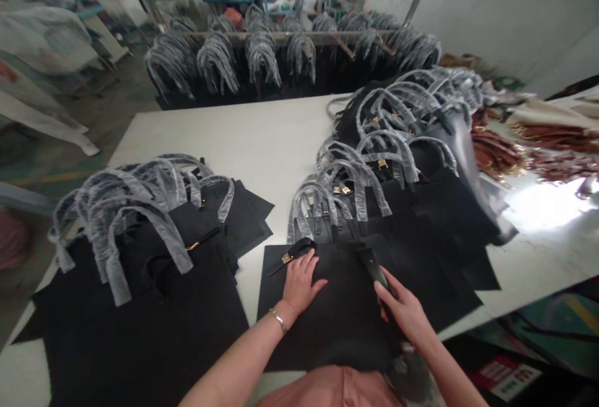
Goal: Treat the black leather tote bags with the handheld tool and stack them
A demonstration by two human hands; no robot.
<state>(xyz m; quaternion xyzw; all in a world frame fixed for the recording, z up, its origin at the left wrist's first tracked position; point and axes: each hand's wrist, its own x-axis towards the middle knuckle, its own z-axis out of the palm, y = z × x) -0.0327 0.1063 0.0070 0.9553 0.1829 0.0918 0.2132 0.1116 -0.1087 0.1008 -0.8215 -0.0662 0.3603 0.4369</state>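
A black handbag (327,313) lies flat on the table in front of me. My left hand (302,279) rests on its upper left part, fingers stretched out and thumb apart. Its fingertips touch a looped black strap with a gold buckle (287,258). My right hand (397,301) is closed, thumb against fingers, on a dark flat strap-like piece (370,263) over the bag's upper right. The lower end of that piece is hidden by the hand. Just beyond the bag stand handles in clear plastic wrap (316,198) from other black bags.
Left of me lies a pile of black bags (140,332) with wrapped handles. A larger pile (421,220) spreads to the right on the white table (224,132). Brown strap bundles (498,145) lie far right. Behind the table, more bags hang on a rack (299,35).
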